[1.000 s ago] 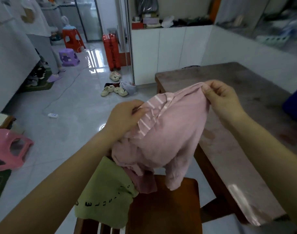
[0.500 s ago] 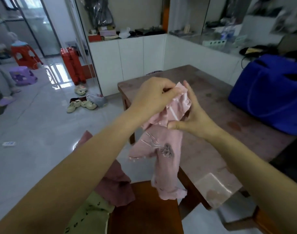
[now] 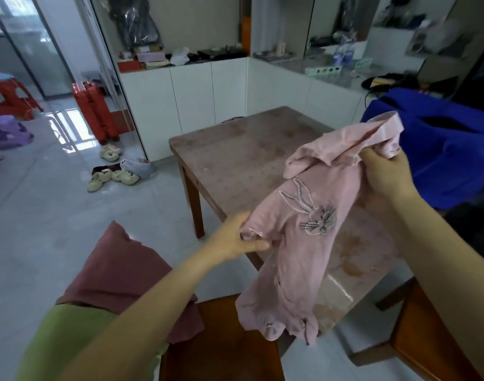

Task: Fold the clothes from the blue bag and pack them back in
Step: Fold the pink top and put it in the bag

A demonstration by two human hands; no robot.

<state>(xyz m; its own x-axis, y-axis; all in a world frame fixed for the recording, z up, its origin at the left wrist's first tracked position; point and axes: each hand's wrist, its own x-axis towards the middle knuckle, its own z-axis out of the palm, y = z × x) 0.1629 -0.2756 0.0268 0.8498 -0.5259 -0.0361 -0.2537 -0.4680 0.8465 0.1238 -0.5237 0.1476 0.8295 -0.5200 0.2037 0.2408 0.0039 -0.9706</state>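
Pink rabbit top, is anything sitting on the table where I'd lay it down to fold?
Nothing visible does. The pink rabbit top hangs between the left hand and the right hand over the table's near corner, and no object shows on the tabletop beyond it. The blue bag sits off to the right.

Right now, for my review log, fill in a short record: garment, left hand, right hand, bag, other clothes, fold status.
garment: pink garment with a rabbit design, held up over the near corner of the table
left hand: left hand pinches its lower-left edge
right hand: right hand grips its top end
bag: blue bag at the table's right side
other clothes: dark red garment and green cloth, left of the wooden chair
fold status: not yet folded
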